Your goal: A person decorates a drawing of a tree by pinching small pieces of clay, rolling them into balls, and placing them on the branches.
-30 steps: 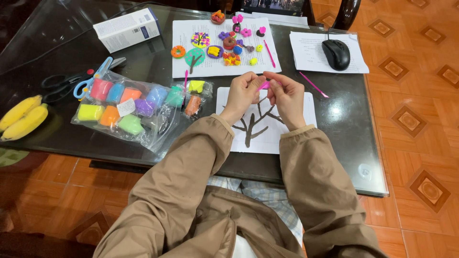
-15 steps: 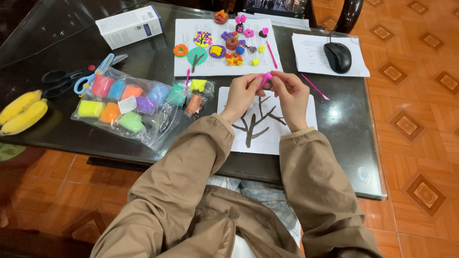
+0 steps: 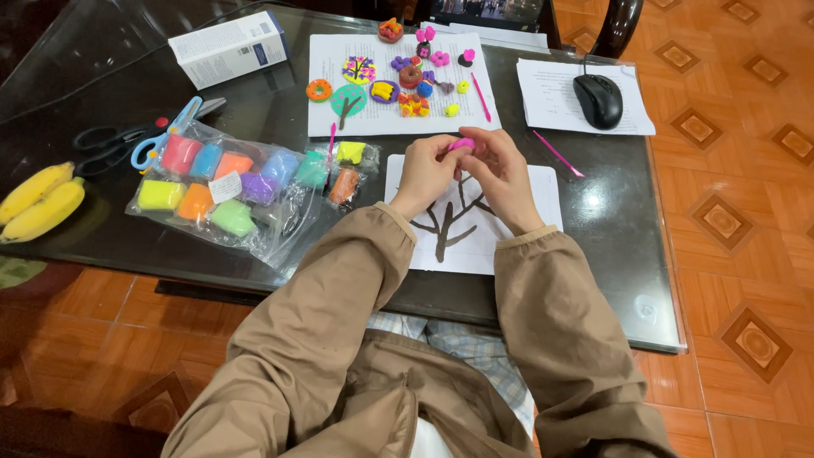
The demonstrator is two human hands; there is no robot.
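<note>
Head view. Since the earlier frames both hands have stayed together over the sheet with the tree drawing; the pink clay piece remains pinched between them, with only slight shifts of the fingers.

The left hand [image 3: 426,172] is closed narrow, its fingertips pinching the pink clay piece [image 3: 460,144] from the 9 o'clock side. The right hand [image 3: 498,172] is likewise closed narrow on the same piece from the 3 o'clock side. The clay piece is held above the upper edge of the tree drawing sheet [image 3: 475,222], clear of the paper.

The tree drawing sheet lies flat on the dark glass desk [image 3: 610,212], directly below the hands. At 12 o'clock from the hands lies a white sheet with small clay figures [image 3: 398,80]. A pink modelling stick [image 3: 481,97] rests on that sheet's right edge; a second pink stick [image 3: 558,153] lies on the desk at 3 o'clock from the hands. At 9 o'clock lies a clear bag of coloured clay blocks [image 3: 225,182], with blue-handled scissors [image 3: 161,136] touching its upper left. A computer mouse [image 3: 598,100] sits on papers at 1 o'clock. Two bananas [image 3: 38,199] lie at the desk's far 9 o'clock edge.
</note>
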